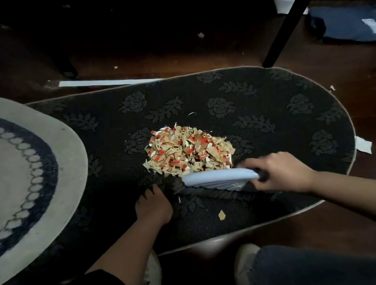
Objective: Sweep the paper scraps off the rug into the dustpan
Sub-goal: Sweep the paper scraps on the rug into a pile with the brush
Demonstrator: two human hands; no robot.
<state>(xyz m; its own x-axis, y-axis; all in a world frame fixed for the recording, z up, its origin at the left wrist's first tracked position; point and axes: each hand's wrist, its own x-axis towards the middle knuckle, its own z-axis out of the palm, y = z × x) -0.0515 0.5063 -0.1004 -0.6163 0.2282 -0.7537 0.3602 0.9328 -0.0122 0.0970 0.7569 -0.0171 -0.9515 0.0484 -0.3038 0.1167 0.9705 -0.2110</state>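
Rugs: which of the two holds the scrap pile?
The dark flowered rug, not the pale ringed rug overlapping its left end; the scrap pile sits mid-rug.

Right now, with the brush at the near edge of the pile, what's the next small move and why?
Probably a short brush stroke back for the stray scrap lying behind it, pulling it to the pile. The right hand grips the brush at the pile's near edge, the left hand rests on the rug, and no dustpan is in view, so gathering seems to come first.

We see a dark wooden floor (355, 103); on it lie a dark oval rug (260, 100), a pale round rug (10, 187) and a few paper bits (200, 35).
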